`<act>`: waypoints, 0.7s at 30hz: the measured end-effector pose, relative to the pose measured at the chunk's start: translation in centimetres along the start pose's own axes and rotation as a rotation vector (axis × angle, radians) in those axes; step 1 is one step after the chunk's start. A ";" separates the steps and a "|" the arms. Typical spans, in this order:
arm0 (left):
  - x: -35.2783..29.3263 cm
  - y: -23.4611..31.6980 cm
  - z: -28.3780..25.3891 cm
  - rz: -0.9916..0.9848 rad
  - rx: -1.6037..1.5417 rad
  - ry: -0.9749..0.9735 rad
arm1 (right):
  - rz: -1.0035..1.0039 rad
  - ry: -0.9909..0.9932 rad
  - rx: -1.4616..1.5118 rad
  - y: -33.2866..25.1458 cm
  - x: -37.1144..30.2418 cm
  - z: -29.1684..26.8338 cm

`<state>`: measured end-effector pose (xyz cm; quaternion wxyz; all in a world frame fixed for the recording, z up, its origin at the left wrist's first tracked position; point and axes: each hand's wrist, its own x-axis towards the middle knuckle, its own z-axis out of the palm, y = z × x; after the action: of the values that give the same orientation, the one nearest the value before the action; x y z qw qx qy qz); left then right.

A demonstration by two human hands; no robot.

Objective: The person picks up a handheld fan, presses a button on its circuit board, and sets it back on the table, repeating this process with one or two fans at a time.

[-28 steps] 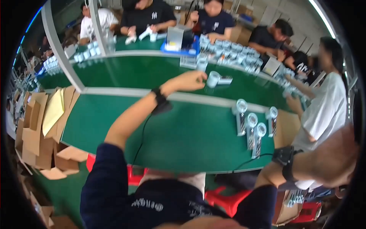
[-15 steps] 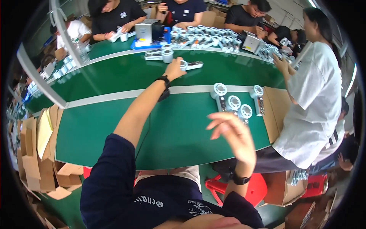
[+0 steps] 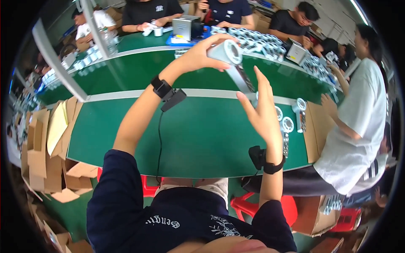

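Observation:
My left hand [image 3: 195,55] is closed around the round head of a pale blue handheld fan [image 3: 231,52], lifted above the green bench. Its handle slants down to the right, dark inner parts showing along it. My right hand [image 3: 264,111] is open beside that handle, thumb and fingers apart, with a gap between it and the fan. More fans of the same kind lie to the right of my right hand, among them one fan [image 3: 287,124] near its wrist and another fan [image 3: 301,105] by a cardboard sheet [image 3: 317,128]. My right hand partly hides some of them.
A pale rail [image 3: 139,93] divides the green bench [image 3: 126,130]. Across it, many fans [image 3: 259,42] lie before seated people, with a grey metal box [image 3: 185,27] on a blue tray. Cardboard boxes [image 3: 38,156] stand at the left; a co-worker [image 3: 358,97] is close on the right.
My left hand has brought a fan back from the far strip, raised and toward the right. My right hand has turned upright, fingers pointing up. The view has shifted slightly.

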<state>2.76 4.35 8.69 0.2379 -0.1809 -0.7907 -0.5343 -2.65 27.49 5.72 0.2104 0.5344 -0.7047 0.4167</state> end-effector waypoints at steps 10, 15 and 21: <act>-5.0 12.1 0.2 0.571 -0.041 0.293 | 0.234 -0.458 1.006 -9.5 5.0 -2.1; -6.7 11.5 0.8 0.282 -0.348 0.461 | 0.275 -0.180 1.253 -10.7 6.4 0.6; -7.5 12.0 2.8 0.217 -0.203 0.289 | 0.137 -0.030 1.190 -11.1 4.7 0.8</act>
<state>14.92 11.10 12.61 0.3856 -0.2095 -0.6662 -0.6030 6.21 23.24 12.82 -0.1622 0.5195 -0.3860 0.7449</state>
